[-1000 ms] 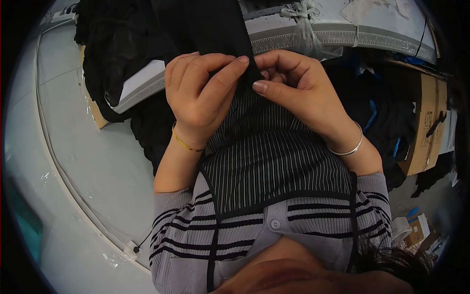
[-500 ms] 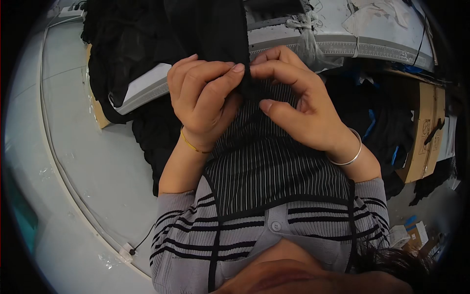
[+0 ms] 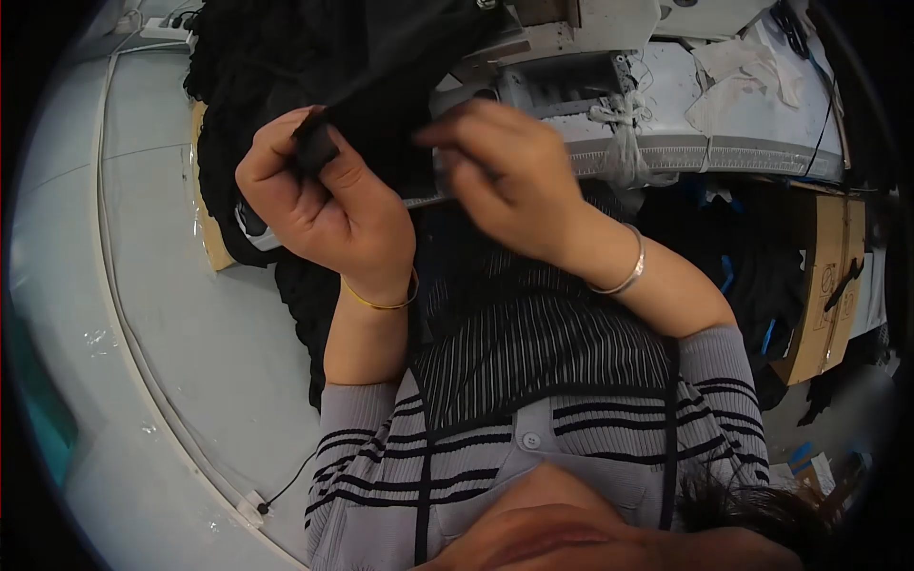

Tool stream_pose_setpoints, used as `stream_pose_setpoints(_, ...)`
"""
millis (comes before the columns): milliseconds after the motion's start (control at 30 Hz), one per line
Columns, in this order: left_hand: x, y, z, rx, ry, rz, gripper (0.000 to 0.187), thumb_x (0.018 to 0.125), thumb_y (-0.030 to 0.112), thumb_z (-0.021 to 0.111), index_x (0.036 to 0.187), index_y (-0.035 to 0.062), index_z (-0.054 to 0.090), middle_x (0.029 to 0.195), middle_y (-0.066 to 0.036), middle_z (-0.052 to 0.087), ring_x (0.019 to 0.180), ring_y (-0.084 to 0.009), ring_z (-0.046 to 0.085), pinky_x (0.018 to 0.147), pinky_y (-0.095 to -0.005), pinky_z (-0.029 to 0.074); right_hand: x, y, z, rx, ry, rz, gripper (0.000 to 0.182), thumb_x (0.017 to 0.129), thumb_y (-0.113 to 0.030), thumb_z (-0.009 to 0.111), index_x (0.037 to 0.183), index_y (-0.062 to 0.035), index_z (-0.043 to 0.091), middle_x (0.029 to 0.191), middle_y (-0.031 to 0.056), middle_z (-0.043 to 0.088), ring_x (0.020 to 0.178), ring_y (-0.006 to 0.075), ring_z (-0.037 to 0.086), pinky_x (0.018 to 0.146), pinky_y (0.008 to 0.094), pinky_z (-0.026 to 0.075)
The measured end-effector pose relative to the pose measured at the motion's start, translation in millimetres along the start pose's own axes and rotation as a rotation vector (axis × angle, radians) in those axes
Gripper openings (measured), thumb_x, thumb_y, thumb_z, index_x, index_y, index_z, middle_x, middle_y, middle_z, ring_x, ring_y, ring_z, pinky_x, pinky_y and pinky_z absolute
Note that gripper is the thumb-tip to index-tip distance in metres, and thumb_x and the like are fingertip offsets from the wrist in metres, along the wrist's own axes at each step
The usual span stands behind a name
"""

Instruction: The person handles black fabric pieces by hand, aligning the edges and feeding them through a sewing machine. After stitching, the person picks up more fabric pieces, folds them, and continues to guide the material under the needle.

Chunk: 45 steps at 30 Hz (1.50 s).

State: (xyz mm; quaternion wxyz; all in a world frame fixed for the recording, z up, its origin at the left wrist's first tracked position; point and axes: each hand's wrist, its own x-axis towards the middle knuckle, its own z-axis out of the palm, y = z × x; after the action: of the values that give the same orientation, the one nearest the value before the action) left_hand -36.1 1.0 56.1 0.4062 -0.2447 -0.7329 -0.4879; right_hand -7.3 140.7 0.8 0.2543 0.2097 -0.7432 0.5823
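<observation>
Black fabric (image 3: 381, 67) hangs over the table's near edge and runs up to the top of the view. A corner of it is pinched between the thumb and fingers of my left hand (image 3: 328, 205), left of centre. My right hand (image 3: 514, 171) is to the right of the fabric, smeared by motion, its fingers pointing left near the cloth; whether they touch it cannot be made out. Below both hands lies a black striped apron (image 3: 547, 347) on my body.
A measuring strip (image 3: 752, 157) runs along the table edge, with a knotted plastic bag (image 3: 624, 143) tied beside it. Behind is part of a machine (image 3: 609, 24). A cardboard box (image 3: 828, 285) and dark cloth (image 3: 752, 247) are at the right.
My left hand has moved left and turned, with the fabric corner in its grip. My right hand has shifted left. More of the machine shows at the top.
</observation>
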Motion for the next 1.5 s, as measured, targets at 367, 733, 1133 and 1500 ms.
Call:
stream_pose_setpoints(367, 4, -7, -31, 0.149, -0.451, 0.542, 0.029, 0.090, 0.002, 0.065, 0.112, 0.0053, 0.046, 0.097, -0.016, 0.060, 0.070, -0.0210, 0.059, 0.060, -0.0299, 0.052, 41, 5, -59, -0.454, 0.132, -0.212, 0.031, 0.077, 0.004, 0.082, 0.106, -0.0038, 0.073, 0.096, 0.0075, 0.066, 0.074, 0.0130, 0.067, 0.064, 0.0235, 0.055)
stream_pose_setpoints(733, -3, -7, -37, 0.133, -0.462, 0.537, 0.034, 0.087, 0.000, 0.065, 0.115, 0.0073, 0.047, 0.101, -0.015, 0.060, 0.071, -0.0210, 0.058, 0.056, -0.0289, 0.050, 40, 21, -55, -0.469, 0.173, -0.391, 0.025, 0.074, 0.006, 0.080, 0.095, -0.0043, 0.072, 0.095, 0.0080, 0.066, 0.072, 0.0159, 0.066, 0.062, 0.0247, 0.054)
stream_pose_setpoints(1133, -4, -16, -27, 0.094, -0.200, 0.462, 0.025, 0.090, 0.004, 0.068, 0.110, 0.0045, 0.053, 0.099, -0.015, 0.063, 0.073, -0.0198, 0.062, 0.061, -0.0284, 0.050, 36, 46, -48, -0.463, 0.243, -0.549, 0.021, 0.074, 0.007, 0.078, 0.090, -0.0031, 0.068, 0.096, 0.0101, 0.071, 0.076, 0.0214, 0.070, 0.062, 0.0275, 0.056)
stream_pose_setpoints(1500, -7, 0, -35, 0.219, -0.407, 0.553, 0.024, 0.093, 0.005, 0.065, 0.110, 0.0075, 0.048, 0.098, -0.013, 0.062, 0.084, -0.0247, 0.065, 0.070, -0.0334, 0.056, 40, 52, -38, -0.446, 0.314, -0.510, 0.016, 0.072, -0.007, 0.073, 0.088, -0.0117, 0.070, 0.090, 0.0018, 0.071, 0.067, 0.0202, 0.066, 0.056, 0.0308, 0.050)
